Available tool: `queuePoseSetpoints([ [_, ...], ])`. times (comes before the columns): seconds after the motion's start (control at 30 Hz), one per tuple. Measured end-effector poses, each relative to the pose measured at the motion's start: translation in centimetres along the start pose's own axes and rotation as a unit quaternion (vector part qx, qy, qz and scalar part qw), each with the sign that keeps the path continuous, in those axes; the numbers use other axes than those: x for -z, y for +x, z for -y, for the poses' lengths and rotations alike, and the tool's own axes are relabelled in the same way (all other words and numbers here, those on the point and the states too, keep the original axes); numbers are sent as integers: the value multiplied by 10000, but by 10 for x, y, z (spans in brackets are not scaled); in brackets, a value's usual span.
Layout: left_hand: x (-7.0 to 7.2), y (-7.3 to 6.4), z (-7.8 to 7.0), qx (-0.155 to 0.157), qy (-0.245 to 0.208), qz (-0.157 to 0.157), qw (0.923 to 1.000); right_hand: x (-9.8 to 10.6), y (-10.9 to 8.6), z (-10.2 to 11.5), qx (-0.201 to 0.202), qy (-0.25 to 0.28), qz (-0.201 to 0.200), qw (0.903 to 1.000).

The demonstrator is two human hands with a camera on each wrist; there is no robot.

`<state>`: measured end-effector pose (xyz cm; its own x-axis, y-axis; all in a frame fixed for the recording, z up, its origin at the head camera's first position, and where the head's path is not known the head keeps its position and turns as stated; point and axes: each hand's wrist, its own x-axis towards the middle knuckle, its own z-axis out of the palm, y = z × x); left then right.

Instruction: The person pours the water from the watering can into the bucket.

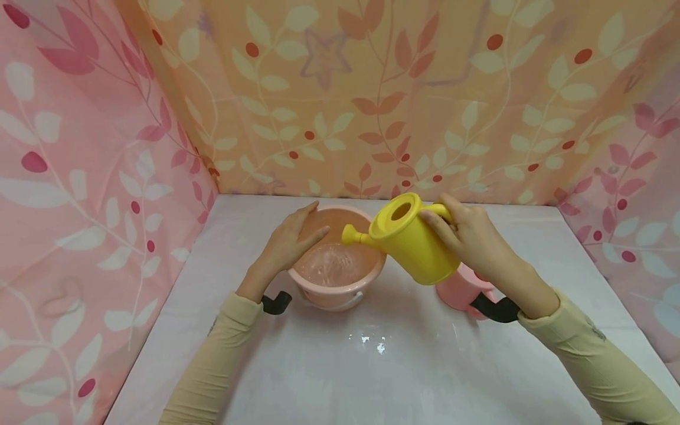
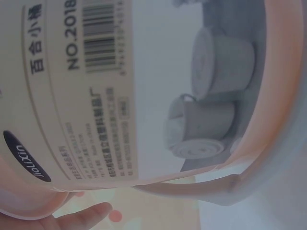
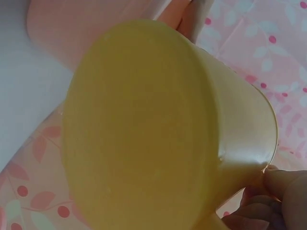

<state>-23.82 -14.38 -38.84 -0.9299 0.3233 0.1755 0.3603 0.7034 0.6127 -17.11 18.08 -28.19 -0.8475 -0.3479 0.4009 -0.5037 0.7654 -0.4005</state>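
Note:
My right hand (image 1: 470,233) grips the handle of a yellow watering can (image 1: 419,251), which tilts left with its spout over a peach-pink bucket (image 1: 340,290). Clear, rippling water (image 1: 332,264) shows inside the bucket; no distinct stream from the spout can be made out. At the bucket's left rim, my left hand (image 1: 287,239) rests with straight fingers, its thumb reaching over the opening. The left wrist view shows the bucket's printed label (image 2: 100,105) and a straight finger (image 2: 86,216) beyond it. From the right wrist, the can's base (image 3: 144,129) fills most of the view.
A pink vessel with a handle (image 1: 458,292) stands on the white table (image 1: 340,366), partly behind the can and right arm. Shiny wet spots (image 1: 372,341) lie in front of the bucket. Leaf-patterned cloth (image 1: 361,106) encloses the back and sides.

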Motion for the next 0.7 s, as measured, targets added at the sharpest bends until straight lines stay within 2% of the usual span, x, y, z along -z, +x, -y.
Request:
queuePoseSetpoints([
  [0.27, 1, 0, -1, 13, -22, -31, 10000, 0, 2, 0, 127, -38, -55, 9999],
  [0.7, 0, 0, 0, 0, -23, -16, 10000, 0, 2, 1, 51, -51, 8, 10000],
])
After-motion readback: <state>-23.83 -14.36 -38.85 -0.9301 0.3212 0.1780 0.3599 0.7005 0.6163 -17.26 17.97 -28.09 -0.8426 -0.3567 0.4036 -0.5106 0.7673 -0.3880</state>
